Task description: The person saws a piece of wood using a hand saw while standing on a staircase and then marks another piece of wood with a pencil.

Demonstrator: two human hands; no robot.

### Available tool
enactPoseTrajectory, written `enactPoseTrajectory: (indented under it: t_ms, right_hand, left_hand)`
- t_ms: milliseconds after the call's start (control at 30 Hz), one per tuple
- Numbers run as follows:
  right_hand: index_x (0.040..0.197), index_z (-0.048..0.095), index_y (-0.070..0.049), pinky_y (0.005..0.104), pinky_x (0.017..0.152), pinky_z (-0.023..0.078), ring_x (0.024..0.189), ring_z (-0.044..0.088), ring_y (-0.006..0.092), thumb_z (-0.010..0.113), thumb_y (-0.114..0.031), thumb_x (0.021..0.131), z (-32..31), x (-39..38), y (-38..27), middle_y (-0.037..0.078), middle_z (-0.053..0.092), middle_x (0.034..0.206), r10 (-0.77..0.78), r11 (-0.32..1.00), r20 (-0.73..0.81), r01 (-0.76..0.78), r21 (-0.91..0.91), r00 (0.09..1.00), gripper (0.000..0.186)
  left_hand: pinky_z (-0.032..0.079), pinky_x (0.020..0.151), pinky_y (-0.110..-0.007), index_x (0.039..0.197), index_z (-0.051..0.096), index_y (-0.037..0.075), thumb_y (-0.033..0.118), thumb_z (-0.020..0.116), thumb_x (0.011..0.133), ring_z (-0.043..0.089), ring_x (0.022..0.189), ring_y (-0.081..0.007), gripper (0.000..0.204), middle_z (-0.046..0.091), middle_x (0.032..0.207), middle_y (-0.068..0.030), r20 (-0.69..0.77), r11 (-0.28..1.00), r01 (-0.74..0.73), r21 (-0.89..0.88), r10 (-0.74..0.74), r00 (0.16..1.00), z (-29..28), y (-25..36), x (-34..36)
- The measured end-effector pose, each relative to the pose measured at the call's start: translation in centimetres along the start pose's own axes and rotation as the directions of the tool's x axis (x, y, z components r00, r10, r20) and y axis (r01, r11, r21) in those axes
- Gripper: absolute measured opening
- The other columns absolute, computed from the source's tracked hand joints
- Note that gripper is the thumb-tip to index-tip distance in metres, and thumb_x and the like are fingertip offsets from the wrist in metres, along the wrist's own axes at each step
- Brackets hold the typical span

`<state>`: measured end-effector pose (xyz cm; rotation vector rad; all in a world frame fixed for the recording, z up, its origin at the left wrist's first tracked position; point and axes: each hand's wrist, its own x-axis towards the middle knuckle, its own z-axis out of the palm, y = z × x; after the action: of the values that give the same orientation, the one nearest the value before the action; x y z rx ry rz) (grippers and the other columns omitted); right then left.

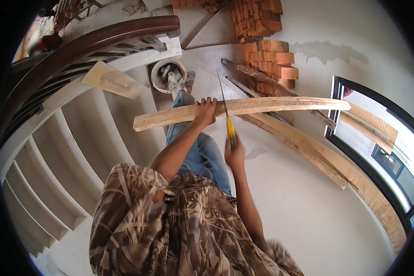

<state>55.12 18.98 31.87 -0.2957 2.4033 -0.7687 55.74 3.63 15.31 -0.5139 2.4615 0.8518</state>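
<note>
Head view: left hand [206, 112] grips beam [276, 105]; blurred right hand [235, 155] clasps partly hidden saw handle [231, 130]

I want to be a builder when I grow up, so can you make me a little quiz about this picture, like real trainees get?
1. Pick one: what is in the right hand?
A. a hammer
B. a saw
C. a paintbrush

2. True or false: the left hand is touching the wooden beam.

3. Fill in the missing colour: the stacked bricks are ____.

Key:
1. B, a saw; its handle is partly yellow.
2. True; its fingers curl over the beam.
3. Orange.
</note>
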Motion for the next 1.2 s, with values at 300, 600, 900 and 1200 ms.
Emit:
enactPoseTrajectory:
  t_ms: [300,600,900,1200]
  right_hand:
    - [0.140,0.052,-0.001,0.0463,0.071,0.055,0.083,0.071,0.0417,0.058,-0.011,0.097,-8.2,-16.3,-3.9,0.029,0.069,0.093,0.309,0.945,0.054,-0.313,0.091,0.950,0.045]
    - [0.139,0.052,0.001,0.0391,0.073,0.054,0.084,0.072,0.0316,0.059,-0.010,0.097,-4.2,-8.7,-3.4,0.024,0.070,0.095,0.226,0.971,0.063,-0.230,0.068,0.972,0.044]
    - [0.130,0.056,0.004,0.0504,0.062,0.052,0.079,0.064,0.0508,0.061,-0.016,0.095,2.0,3.5,0.2,0.032,0.065,0.087,0.003,1.000,0.019,-0.003,0.004,1.000,0.040]
    - [0.134,0.056,0.002,0.0387,0.079,0.054,0.089,0.070,0.0351,0.059,-0.015,0.097,-4.0,-7.0,-3.3,0.025,0.070,0.099,0.188,0.982,0.002,-0.187,0.035,0.982,0.041]
  left_hand:
    - [0.044,0.090,-0.054,0.119,0.053,0.008,0.011,0.075,0.068,0.057,0.112,-0.0334,0.056,0.059,0.118,-0.0123,0.001,0.999,0.011,-0.046,-0.011,1.000,0.0,-1.3,1.2]
    - [0.043,0.092,-0.056,0.124,0.051,0.008,0.012,0.076,0.068,0.056,0.116,-0.0344,0.062,0.057,0.121,-0.0131,0.054,0.996,0.028,-0.079,-0.023,0.998,0.1,-2.1,1.7]
    - [0.044,0.095,-0.054,0.126,0.051,0.009,0.016,0.079,0.068,0.056,0.117,-0.0336,0.065,0.057,0.122,-0.0121,0.034,1.000,0.009,-0.023,-0.008,0.999,0.1,-0.8,0.1]
    - [0.044,0.090,-0.052,0.123,0.052,0.011,0.012,0.077,0.067,0.057,0.114,-0.0319,0.061,0.058,0.117,-0.0122,-0.099,1.000,0.000,-0.007,-0.001,0.995,0.1,-1.1,1.2]
